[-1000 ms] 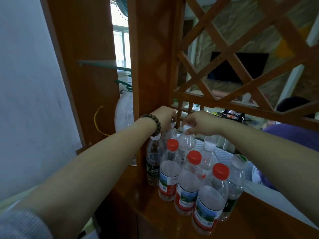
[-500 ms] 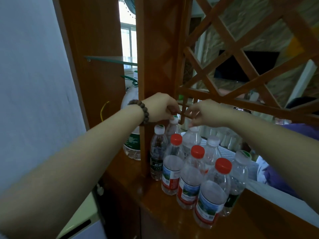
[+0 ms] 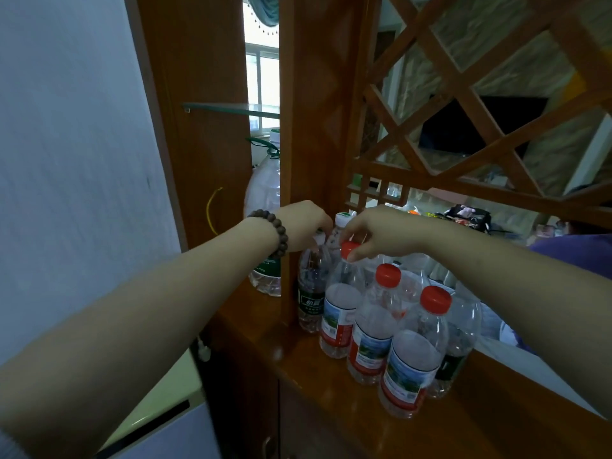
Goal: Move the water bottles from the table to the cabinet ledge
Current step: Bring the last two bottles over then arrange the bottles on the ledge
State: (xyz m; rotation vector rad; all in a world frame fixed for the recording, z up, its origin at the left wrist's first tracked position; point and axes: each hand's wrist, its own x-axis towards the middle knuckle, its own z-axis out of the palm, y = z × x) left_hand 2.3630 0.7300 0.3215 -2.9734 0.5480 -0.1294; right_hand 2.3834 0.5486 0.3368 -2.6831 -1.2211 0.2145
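Several clear water bottles stand bunched on the wooden cabinet ledge (image 3: pixel 265 342). Three red-capped ones form a diagonal row: the far one (image 3: pixel 341 313), the middle one (image 3: pixel 374 332) and the near one (image 3: pixel 414 359). My right hand (image 3: pixel 377 233) pinches the far one's red cap. To its left stands a green-labelled bottle (image 3: pixel 311 293); my left hand (image 3: pixel 304 223), with a bead bracelet on the wrist, curls over its white cap. Another white-capped bottle (image 3: pixel 342 220) pokes up between my hands. My right forearm partly hides one more bottle (image 3: pixel 460 326).
A thick wooden post (image 3: pixel 314 111) rises just behind the bottles, with a lattice screen (image 3: pixel 463 111) to its right. A large water jug (image 3: pixel 265 207) sits left of the post under a glass shelf (image 3: pixel 231 109). A person in purple (image 3: pixel 579 253) is beyond the ledge.
Both hands have dropped from the caps at the back of the cluster to nearer bottles: the left onto the green-labelled bottle's cap, the right onto a red cap. The view has tilted up.
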